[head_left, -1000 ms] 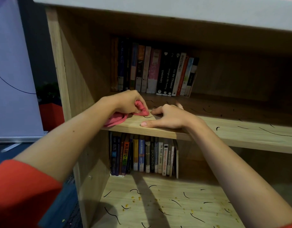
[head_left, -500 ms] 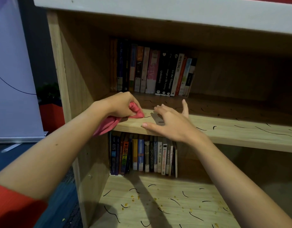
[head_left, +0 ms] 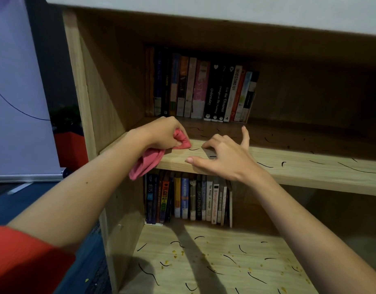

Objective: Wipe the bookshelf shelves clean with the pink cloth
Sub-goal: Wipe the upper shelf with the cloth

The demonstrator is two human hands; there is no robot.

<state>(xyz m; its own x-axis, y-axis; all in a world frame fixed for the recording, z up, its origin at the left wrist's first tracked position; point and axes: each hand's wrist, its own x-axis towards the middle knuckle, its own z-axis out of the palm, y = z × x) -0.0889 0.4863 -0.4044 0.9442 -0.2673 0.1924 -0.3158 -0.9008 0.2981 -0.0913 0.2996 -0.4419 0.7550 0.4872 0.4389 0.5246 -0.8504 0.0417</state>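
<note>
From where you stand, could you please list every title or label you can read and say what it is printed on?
"INVESTING 101": tall white spine, upper shelf.
"Go the Distance": black script spine, upper shelf.
"IELTS": dark blue spine, lower shelf.
"DATA DRIVEN": black capitals spine, lower shelf.
"The Power of Language": plain white spine, lower shelf.
"Manager's Handbook": cream spine, lower shelf.
Other spines are too blurred to read.

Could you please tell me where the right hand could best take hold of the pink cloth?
Probably the loose tail of the pink cloth, pinched from the front: it hangs free below the shelf edge, while the left hand grips the bunched upper part.
</note>
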